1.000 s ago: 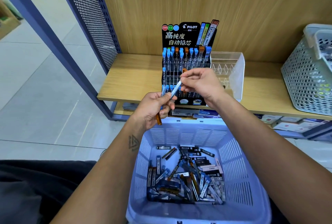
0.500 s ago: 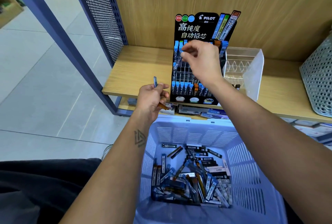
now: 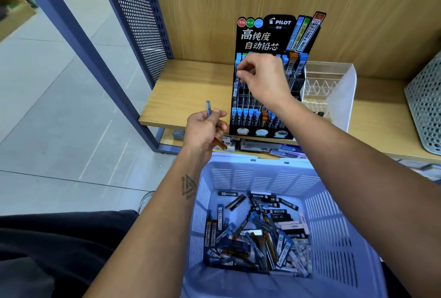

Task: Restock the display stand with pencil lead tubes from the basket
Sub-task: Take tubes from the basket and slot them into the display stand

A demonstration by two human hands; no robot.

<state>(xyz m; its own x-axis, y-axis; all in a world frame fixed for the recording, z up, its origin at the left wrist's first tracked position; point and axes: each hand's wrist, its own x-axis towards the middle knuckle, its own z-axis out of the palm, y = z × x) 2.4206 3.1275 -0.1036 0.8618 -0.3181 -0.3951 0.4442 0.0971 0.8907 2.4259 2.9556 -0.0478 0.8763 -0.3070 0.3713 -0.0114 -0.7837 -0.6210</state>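
Right hand (image 3: 263, 78) is reaching over the upper left of the stand (image 3: 269, 75), fingers curled, fingertips pinching the top of a tube (image 3: 236, 87) that is sitting in the far row's left slot. The pinch is narrow; the tube's cap is hidden under the fingers.

Left hand (image 3: 205, 128) is hovering left of the stand, just off the near edge of the shelf (image 3: 188, 92). It is gripping two tubes: a blue tube (image 3: 208, 108) sticking up past the thumb, and an orange tube (image 3: 220, 143) poking out down and right from under the palm. Fingers are wrapping both tightly.

The stand is black, standing upright on the shelf, with a printed header. Far row is showing blue caps and an orange cap at right; near row is showing blue caps with one orange among them. Middle slots are looking partly unfilled, hard to tell exactly.

Basket (image 3: 334, 202) is sitting near, below the shelf, in front of the person. A loose pile of tubes (image 3: 257, 233) is lying across its bottom, blue, black and orange mixed.

Clear box (image 3: 338, 92) is standing just right of the stand, touching or nearly so; can't tell. Grey basket (image 3: 424, 104) is sitting at far right of the shelf. Perforated panel (image 3: 136, 16) is rising at the shelf's left end.
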